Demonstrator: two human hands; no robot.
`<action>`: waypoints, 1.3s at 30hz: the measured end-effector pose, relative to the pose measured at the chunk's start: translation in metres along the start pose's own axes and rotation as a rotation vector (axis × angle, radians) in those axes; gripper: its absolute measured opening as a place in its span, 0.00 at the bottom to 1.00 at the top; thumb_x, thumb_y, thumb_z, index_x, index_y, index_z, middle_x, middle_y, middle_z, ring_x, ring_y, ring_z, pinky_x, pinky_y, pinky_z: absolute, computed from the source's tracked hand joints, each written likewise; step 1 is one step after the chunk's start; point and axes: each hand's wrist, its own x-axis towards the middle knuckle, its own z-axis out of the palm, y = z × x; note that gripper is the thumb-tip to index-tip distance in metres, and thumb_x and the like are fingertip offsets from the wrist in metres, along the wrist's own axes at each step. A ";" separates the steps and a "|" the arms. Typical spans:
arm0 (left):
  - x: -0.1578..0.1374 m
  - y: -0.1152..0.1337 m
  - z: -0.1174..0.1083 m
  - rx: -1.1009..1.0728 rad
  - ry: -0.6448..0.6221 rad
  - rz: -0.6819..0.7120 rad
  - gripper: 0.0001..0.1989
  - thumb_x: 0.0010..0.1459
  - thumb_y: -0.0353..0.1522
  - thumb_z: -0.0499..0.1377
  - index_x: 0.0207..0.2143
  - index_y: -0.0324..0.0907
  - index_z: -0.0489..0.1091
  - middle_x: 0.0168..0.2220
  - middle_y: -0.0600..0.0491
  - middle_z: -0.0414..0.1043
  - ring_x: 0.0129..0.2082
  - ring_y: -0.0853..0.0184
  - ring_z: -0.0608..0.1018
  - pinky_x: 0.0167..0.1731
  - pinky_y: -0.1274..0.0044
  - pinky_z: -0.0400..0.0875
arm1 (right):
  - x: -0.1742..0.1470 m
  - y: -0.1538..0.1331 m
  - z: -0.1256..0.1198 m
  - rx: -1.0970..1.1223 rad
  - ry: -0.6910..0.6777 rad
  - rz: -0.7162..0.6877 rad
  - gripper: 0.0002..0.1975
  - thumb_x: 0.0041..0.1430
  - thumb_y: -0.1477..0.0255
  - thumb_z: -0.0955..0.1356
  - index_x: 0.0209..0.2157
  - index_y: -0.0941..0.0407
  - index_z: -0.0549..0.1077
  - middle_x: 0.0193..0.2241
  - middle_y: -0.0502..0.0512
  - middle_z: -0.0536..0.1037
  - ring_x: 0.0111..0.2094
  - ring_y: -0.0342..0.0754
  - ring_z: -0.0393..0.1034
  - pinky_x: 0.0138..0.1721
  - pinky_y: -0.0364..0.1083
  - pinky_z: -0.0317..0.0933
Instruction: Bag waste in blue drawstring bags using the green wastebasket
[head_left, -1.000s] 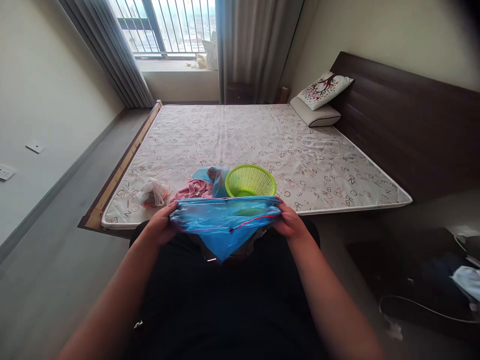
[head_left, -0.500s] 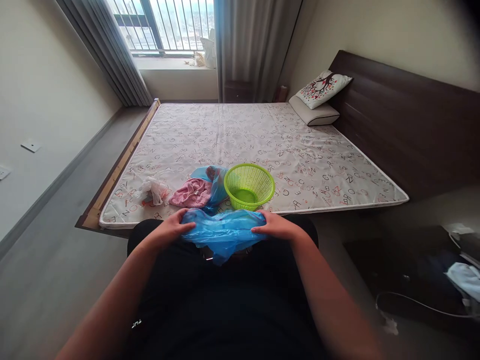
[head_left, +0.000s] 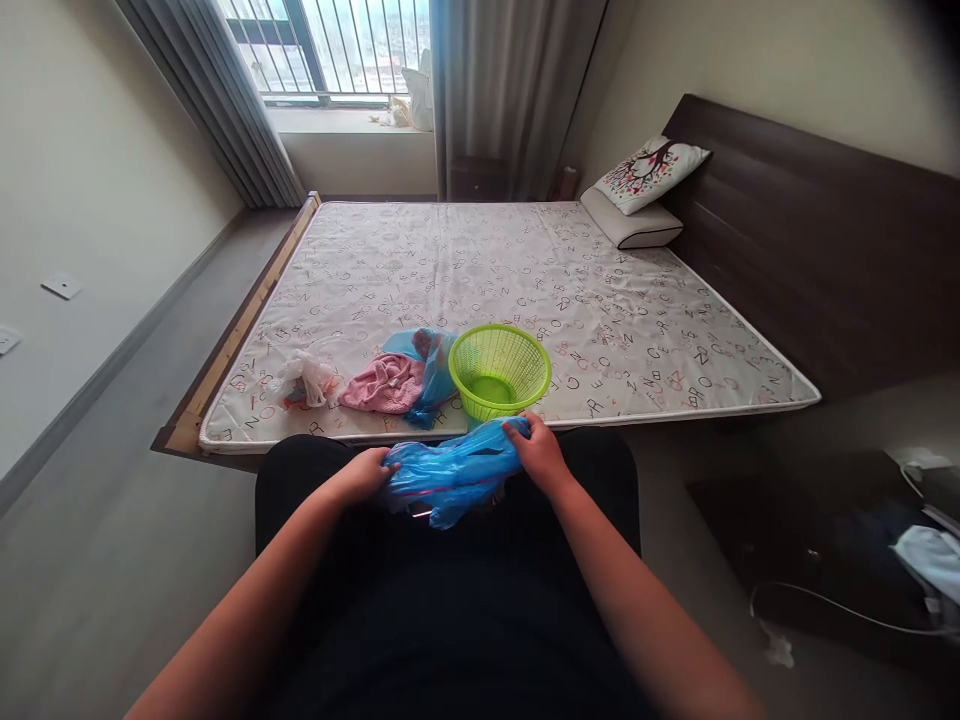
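A blue plastic bag (head_left: 454, 465) is stretched between my two hands, above my lap. My left hand (head_left: 367, 474) grips its left end, thumb on top. At the upper right corner, my right hand (head_left: 538, 450) pinches the bag, slightly higher than the left. What the bag may contain cannot be made out. Just beyond it, on the mattress edge, stands a green plastic basket (head_left: 500, 372). Left of the basket lie a pink towel (head_left: 384, 384) and another blue plastic bag (head_left: 439, 372), partly under the towel. Further left sits a crumpled clear plastic bag (head_left: 306, 382).
The mattress (head_left: 465, 260) spreads out ahead, with two pillows (head_left: 651, 178) by the dark headboard (head_left: 787, 210). A wooden bed rail (head_left: 247, 320) runs along the left. At the right, a dark low cabinet (head_left: 810, 540) carries a cable and white cloth (head_left: 930, 558).
My right hand has risen slightly and drawn the bag's right end up and inward. My left hand has shifted a little right and down. The bag now hangs tauter and narrower.
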 end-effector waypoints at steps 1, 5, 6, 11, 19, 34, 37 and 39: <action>-0.003 0.002 0.000 -0.138 -0.027 -0.021 0.18 0.59 0.43 0.66 0.45 0.39 0.80 0.40 0.43 0.84 0.41 0.51 0.84 0.41 0.68 0.77 | -0.001 0.000 -0.001 -0.085 -0.088 0.007 0.28 0.58 0.45 0.71 0.46 0.54 0.74 0.39 0.57 0.82 0.42 0.57 0.76 0.44 0.49 0.64; -0.022 0.017 -0.003 -0.593 -0.079 -0.068 0.33 0.52 0.56 0.69 0.50 0.40 0.79 0.41 0.45 0.84 0.38 0.53 0.83 0.37 0.68 0.79 | -0.005 0.001 -0.002 -0.423 -0.421 -0.011 0.29 0.53 0.57 0.79 0.55 0.51 0.78 0.49 0.60 0.84 0.50 0.61 0.78 0.47 0.49 0.64; -0.026 0.021 -0.004 -0.592 -0.093 -0.028 0.35 0.50 0.56 0.71 0.49 0.40 0.79 0.43 0.45 0.84 0.40 0.53 0.84 0.39 0.68 0.79 | -0.006 0.002 0.000 -0.473 -0.445 -0.010 0.23 0.57 0.60 0.77 0.52 0.51 0.79 0.48 0.60 0.85 0.49 0.60 0.79 0.46 0.49 0.63; -0.026 0.023 0.000 -0.215 0.168 0.145 0.26 0.45 0.42 0.76 0.46 0.42 0.80 0.44 0.46 0.84 0.46 0.51 0.83 0.46 0.71 0.76 | 0.000 0.005 0.003 -0.418 -0.107 0.039 0.11 0.69 0.68 0.62 0.38 0.53 0.77 0.43 0.63 0.83 0.47 0.57 0.77 0.46 0.49 0.63; -0.019 0.011 0.008 -0.364 0.085 0.090 0.28 0.48 0.39 0.75 0.52 0.40 0.79 0.46 0.46 0.85 0.46 0.51 0.84 0.44 0.71 0.78 | 0.003 -0.004 0.004 0.716 -0.115 0.241 0.23 0.56 0.46 0.72 0.42 0.50 0.72 0.37 0.55 0.84 0.43 0.56 0.80 0.48 0.54 0.75; -0.038 0.045 0.009 -1.126 0.002 -0.136 0.21 0.58 0.43 0.70 0.47 0.37 0.79 0.35 0.43 0.84 0.36 0.52 0.87 0.38 0.67 0.84 | -0.001 -0.014 -0.007 0.212 -0.303 0.118 0.21 0.59 0.51 0.73 0.38 0.56 0.83 0.38 0.59 0.86 0.44 0.59 0.80 0.50 0.55 0.72; -0.037 0.044 0.010 -0.951 0.047 -0.077 0.25 0.48 0.41 0.76 0.46 0.38 0.80 0.36 0.44 0.85 0.36 0.53 0.86 0.38 0.68 0.83 | 0.001 -0.008 -0.004 0.343 -0.286 0.152 0.21 0.56 0.50 0.74 0.36 0.55 0.81 0.37 0.58 0.86 0.44 0.59 0.80 0.51 0.55 0.72; -0.033 0.040 0.010 -0.788 0.057 -0.032 0.27 0.43 0.41 0.79 0.44 0.39 0.80 0.36 0.45 0.85 0.36 0.53 0.85 0.39 0.69 0.81 | 0.001 -0.006 -0.005 0.493 -0.258 0.168 0.23 0.54 0.49 0.76 0.39 0.54 0.80 0.40 0.57 0.86 0.47 0.59 0.80 0.53 0.56 0.73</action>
